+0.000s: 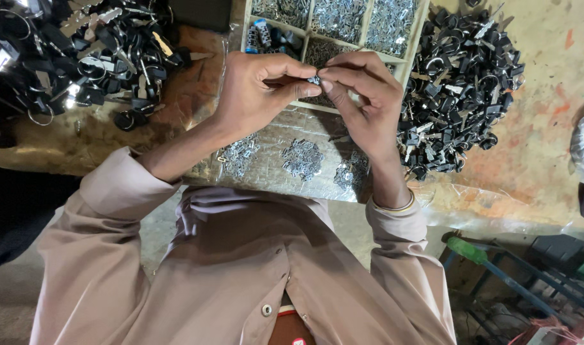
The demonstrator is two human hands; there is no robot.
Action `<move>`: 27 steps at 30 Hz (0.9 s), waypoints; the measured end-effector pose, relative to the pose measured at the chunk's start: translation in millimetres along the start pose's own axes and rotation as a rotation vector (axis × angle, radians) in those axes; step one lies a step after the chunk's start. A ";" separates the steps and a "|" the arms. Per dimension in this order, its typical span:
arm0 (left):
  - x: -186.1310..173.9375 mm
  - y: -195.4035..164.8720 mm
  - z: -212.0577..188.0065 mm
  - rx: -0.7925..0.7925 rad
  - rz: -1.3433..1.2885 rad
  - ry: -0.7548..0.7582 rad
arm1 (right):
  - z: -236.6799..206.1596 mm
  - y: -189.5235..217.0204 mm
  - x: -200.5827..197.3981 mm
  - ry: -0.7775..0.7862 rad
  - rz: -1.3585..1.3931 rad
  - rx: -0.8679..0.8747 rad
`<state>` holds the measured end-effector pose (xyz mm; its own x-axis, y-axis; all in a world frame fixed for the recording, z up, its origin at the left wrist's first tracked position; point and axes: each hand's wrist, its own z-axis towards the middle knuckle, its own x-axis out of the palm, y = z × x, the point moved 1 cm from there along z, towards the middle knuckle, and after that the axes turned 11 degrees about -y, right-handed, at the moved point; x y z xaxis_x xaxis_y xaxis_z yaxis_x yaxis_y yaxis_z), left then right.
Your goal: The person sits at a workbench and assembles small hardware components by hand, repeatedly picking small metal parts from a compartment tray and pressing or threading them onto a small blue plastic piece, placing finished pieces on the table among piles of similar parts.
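Note:
My left hand (256, 92) and my right hand (365, 102) meet at the fingertips above a workbench. Together they pinch a small dark metal part (314, 80). It is too small to see its shape. Just behind the hands stands a wooden tray with compartments (368, 29), filled with tiny silver pieces. Below the hands, three little heaps of silver metal pieces (303, 158) lie on a clear plastic sheet (272, 176). My beige shirt sleeves fill the lower part of the view.
A big pile of black-headed keys (458, 83) lies right of the tray, and another pile of keys with rings (74, 57) lies at the far left. A green-handled tool (467, 250) and a blue metal frame (528, 281) sit low on the right.

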<state>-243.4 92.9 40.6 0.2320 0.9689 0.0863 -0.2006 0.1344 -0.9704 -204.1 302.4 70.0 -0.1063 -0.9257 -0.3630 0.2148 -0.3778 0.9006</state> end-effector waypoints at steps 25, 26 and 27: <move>-1.4 2.0 -6.7 0.049 0.071 0.005 | -10.4 -3.5 9.8 0.043 0.275 0.207; -1.8 1.9 -6.9 0.054 0.072 0.007 | -10.3 -3.1 9.1 0.044 0.268 0.217; -1.9 2.1 -6.7 0.044 0.066 0.009 | -9.1 -2.6 7.5 0.048 0.235 0.175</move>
<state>-237.9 89.9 36.9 0.2250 0.9742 0.0198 -0.2574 0.0790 -0.9631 -196.6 296.3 62.7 -0.0267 -0.9888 -0.1471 0.0574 -0.1485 0.9872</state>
